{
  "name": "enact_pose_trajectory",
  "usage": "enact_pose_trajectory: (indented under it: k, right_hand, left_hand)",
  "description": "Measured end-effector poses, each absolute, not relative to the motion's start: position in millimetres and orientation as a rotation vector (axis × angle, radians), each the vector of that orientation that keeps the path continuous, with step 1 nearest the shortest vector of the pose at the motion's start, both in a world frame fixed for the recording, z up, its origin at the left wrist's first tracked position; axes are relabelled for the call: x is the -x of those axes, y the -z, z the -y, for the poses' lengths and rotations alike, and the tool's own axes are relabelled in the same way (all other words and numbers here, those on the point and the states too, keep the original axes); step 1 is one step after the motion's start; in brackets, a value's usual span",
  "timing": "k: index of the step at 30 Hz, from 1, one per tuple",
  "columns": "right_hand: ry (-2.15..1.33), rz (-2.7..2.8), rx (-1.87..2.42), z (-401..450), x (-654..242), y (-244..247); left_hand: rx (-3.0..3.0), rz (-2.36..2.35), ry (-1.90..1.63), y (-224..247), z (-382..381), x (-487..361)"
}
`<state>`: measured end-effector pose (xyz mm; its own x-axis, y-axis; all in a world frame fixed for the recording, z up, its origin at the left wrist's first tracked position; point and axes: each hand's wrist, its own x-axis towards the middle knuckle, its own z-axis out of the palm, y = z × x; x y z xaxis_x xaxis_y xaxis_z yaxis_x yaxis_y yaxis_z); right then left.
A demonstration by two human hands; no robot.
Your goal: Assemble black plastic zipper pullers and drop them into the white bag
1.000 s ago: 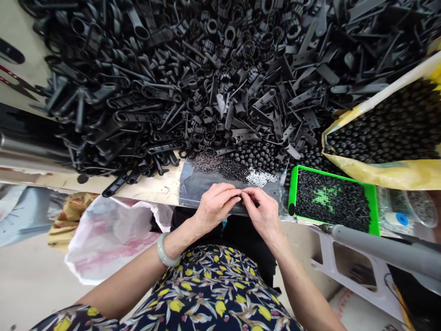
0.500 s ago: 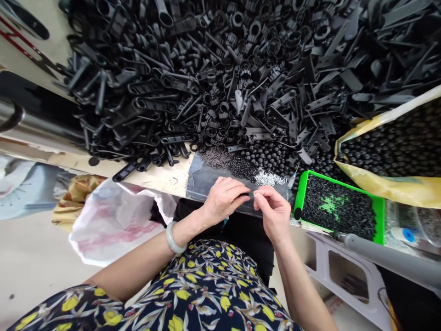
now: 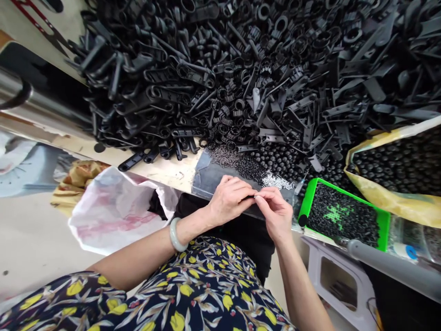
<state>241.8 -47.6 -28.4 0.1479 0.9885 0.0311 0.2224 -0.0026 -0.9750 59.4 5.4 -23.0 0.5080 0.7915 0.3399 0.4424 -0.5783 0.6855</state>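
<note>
My left hand (image 3: 229, 200), a pale bangle (image 3: 178, 234) on its wrist, is closed around a small black plastic part (image 3: 248, 198), most of which the fingers hide. My right hand (image 3: 277, 212) meets it at the fingertips, thumb and forefinger pinched at the end of that part. Whatever tiny piece the pinch holds is too small to name. Just beyond the hands lie small silvery pins (image 3: 276, 180) in a heap, with round black beads (image 3: 275, 157) and tiny dark pieces (image 3: 225, 157) behind them.
A large pile of black plastic parts (image 3: 193, 73) covers the bench. To the right are a green tray (image 3: 312, 195) of small black pieces and a yellow bag (image 3: 379, 188) of black beads. A white plastic bag (image 3: 103, 211) hangs at the left, below the bench edge.
My hands have come together, and the fingertips now meet at the black part where a gap showed before. The whole view has shifted slightly.
</note>
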Motion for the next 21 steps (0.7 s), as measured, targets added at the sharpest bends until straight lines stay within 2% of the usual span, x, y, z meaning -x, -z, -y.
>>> enact_pose_trajectory:
  k: [6,12,21]
  right_hand:
    - [-0.986,1.249,1.41,47,-243,31]
    - [-0.848,1.314,1.467,48,-242,25]
    - [-0.677,1.285,1.636,88,-240,-5]
  left_hand:
    - [-2.197,-0.995,-0.836,22,-6,-58]
    - [-2.149,-1.012,-0.907,25,-5,-60]
    - [-2.137,-1.034,-0.981,30,-1,-61]
